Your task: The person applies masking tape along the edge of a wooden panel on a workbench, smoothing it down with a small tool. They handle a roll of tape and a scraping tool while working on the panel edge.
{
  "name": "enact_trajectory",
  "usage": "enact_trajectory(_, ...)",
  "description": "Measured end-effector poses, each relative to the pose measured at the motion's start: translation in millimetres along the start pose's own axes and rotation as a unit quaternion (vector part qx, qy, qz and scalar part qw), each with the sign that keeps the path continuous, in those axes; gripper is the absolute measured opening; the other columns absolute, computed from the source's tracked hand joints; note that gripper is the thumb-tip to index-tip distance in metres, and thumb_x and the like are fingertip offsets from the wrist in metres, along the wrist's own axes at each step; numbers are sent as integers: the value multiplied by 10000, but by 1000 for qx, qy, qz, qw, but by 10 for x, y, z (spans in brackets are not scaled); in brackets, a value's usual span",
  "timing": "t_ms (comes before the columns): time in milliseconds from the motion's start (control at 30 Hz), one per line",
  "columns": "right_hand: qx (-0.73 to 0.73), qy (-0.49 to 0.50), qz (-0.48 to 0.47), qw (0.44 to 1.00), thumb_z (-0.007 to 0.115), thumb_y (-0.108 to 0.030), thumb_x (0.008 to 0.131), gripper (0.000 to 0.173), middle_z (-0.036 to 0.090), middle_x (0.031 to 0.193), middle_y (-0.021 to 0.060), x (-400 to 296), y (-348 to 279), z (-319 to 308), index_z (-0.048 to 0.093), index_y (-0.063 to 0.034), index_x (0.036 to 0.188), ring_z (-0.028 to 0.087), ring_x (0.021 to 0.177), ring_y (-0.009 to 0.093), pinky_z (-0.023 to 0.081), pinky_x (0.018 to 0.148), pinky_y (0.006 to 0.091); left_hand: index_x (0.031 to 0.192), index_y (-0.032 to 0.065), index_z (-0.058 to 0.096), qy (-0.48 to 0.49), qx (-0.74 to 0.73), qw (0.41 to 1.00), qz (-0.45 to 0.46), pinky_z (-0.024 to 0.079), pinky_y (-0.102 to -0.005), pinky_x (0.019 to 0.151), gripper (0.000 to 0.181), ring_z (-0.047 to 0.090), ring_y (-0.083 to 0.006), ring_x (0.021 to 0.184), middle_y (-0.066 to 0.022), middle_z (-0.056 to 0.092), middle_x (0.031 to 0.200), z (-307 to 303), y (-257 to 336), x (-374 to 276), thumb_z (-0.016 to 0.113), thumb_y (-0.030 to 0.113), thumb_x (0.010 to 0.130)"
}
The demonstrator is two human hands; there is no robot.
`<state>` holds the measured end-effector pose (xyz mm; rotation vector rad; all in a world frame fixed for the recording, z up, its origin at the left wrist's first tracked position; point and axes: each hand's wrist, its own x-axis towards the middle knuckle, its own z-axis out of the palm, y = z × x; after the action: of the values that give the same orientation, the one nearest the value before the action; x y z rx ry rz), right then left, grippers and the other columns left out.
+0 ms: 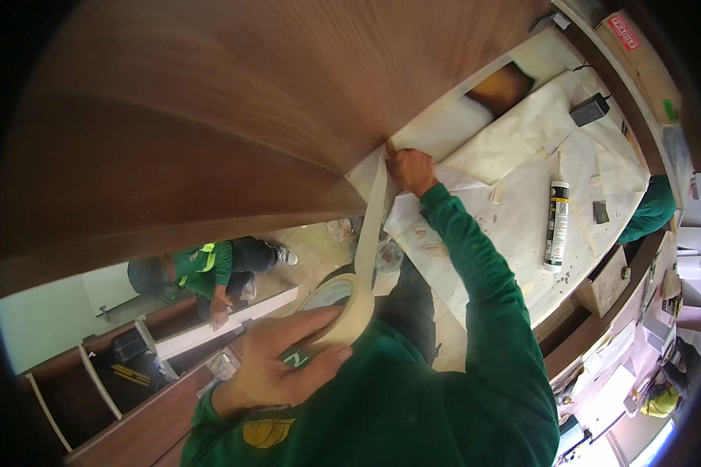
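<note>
My left hand (289, 356) grips a roll of masking tape (359, 312), thumb and fingers around its sides. A strip of tape (374, 216) runs from the roll up to my right hand (412, 169). The fingers of my right hand press at the strip's far end, where a brown wood-grain panel (280, 105) meets a pale countertop (450, 128). Beside that hand, crumpled protective sheeting (514, 137) covers part of the counter. A sealant cartridge (557, 227) lies on the sheeting, to the right of my right forearm.
A black power adapter (589, 110) and a small dark piece (600, 212) lie on the sheeting. A cardboard box (639, 64) stands beyond. At lower left, a co-worker (210, 265) reaches over an open cabinet carcass (102, 379). A clear bucket (389, 255) stands on the floor below.
</note>
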<state>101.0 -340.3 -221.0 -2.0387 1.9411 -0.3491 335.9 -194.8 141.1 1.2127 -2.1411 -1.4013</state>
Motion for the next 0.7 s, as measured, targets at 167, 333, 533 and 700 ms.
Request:
enact_trajectory(167, -79, -14, 112, 990, 474, -260, 923, 356, 729, 886, 172, 242, 796, -141, 692, -192, 1196, 717, 830, 361, 570, 753, 492, 1198, -60, 636, -15, 7, 1000, -23, 536, -253, 760, 401, 680, -118, 827, -135, 723, 946, 93, -41, 6, 758, 42, 829)
enact_trajectory(333, -49, 50, 66, 995, 484, -254, 915, 349, 728, 857, 146, 196, 638, -66, 697, -185, 1183, 710, 790, 363, 570, 710, 518, 1209, -55, 632, 15, -54, 998, -36, 537, -254, 767, 409, 679, -116, 846, -131, 725, 959, 212, -171, -110, 764, 59, 839)
enact_trajectory(533, -8, -22, 35, 999, 519, -225, 879, 491, 699, 998, 174, -11, -5, -75, 593, -228, 1365, 699, 885, 351, 556, 801, 472, 1207, -50, 629, 19, -51, 998, -35, 535, -253, 756, 405, 673, -114, 842, -119, 726, 967, 250, -154, -143, 768, 61, 844)
enact_trajectory(700, 72, 22, 15, 997, 551, -198, 856, 533, 690, 974, 195, -230, 58, -125, 570, -209, 1388, 681, 880, 371, 544, 805, 503, 1182, -100, 635, 78, -105, 990, -50, 477, -218, 614, 412, 603, -74, 690, -99, 702, 874, 315, -216, -205, 780, 98, 850)
